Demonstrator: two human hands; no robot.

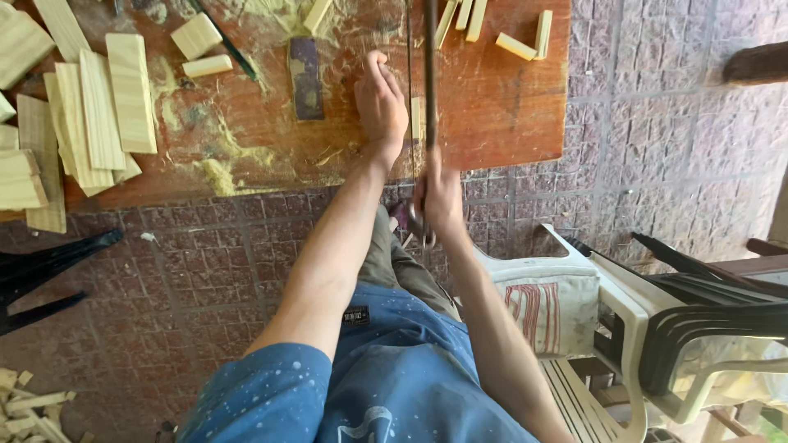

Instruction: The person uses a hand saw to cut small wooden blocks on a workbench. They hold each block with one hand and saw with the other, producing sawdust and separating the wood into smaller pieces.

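At far left we note stacked wood strips [98, 107] on the sawdusty table [509, 123]; our left hand [382, 107] lies flat, fingers spread, pinning a small wood piece [416, 119] near the table's front edge. Just right, our right hand [439, 197] is wrapped around the saw [429, 74] handle; saw's long axis points straight away from us; it could slip toward the pinning fingers, we judge.

Saw [429, 74]: top end cut off by frame edge; we can't see its handle, buried in right hand [439, 201]. Left hand [382, 107] covers most of the small wood piece [416, 117] by the blade. Wood slats [33, 123] run off the left edge. Scraps [29, 402] bottom left too small to tell apart.
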